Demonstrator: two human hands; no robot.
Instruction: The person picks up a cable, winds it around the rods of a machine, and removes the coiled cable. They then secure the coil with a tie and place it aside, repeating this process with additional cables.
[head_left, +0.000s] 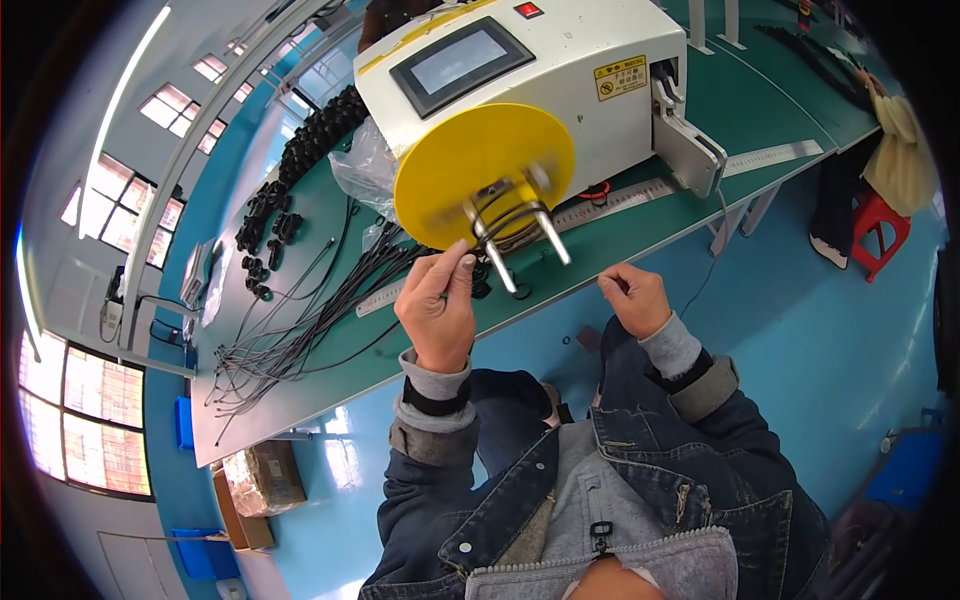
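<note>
A white winding machine (600, 60) stands on the green table. Its yellow disc (420, 160) carries two metal pegs, blurred near the disc, with a black cable (505, 222) coiled round them. Just left of the pegs, my left hand (440, 305) is closed in a pinch on the black cable, fingertips close to the coil. My right hand (638, 302) hovers by the table's front edge, fingers curled in and thumb against the forefinger; nothing shows in it. Loose black cables (300, 330) lie in a bundle to the left of my left hand.
A metal ruler (770, 157) lies along the table under the machine. Piles of black cable coils (310, 140) and a clear plastic bag (365, 170) sit on its left. Cardboard boxes (265, 478) stand below. At right, a person is beside a red stool (882, 235).
</note>
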